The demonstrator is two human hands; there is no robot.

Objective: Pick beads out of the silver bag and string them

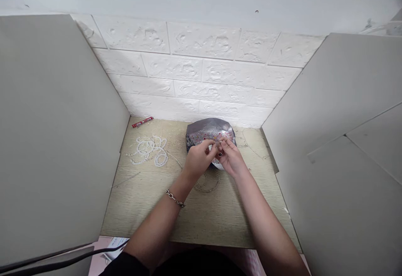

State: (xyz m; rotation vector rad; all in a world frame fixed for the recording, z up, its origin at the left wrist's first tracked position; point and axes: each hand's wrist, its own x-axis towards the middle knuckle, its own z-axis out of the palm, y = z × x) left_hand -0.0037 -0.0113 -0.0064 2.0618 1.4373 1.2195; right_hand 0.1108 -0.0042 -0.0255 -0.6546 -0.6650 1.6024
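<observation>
My left hand (200,155) and my right hand (231,155) meet over the front of a dark silvery container (211,125) holding small colourful beads. The fingertips of both hands are pinched close together, nearly touching. What they grip is too small to make out. A small dark object shows by my right hand's fingers. Below the hands, a loop of clear beads (207,190) lies on the table, and a thin beaded strand runs from it toward a pile of white bead strings (150,148) on the left.
On the wooden table (201,221), a red strip (142,122) lies at the back left and thin strands (249,142) at the back right. Grey panels (56,133) (345,142) flank both sides; a white brick-patterned wall (201,70) stands behind. A black cable (72,260) crosses the lower left.
</observation>
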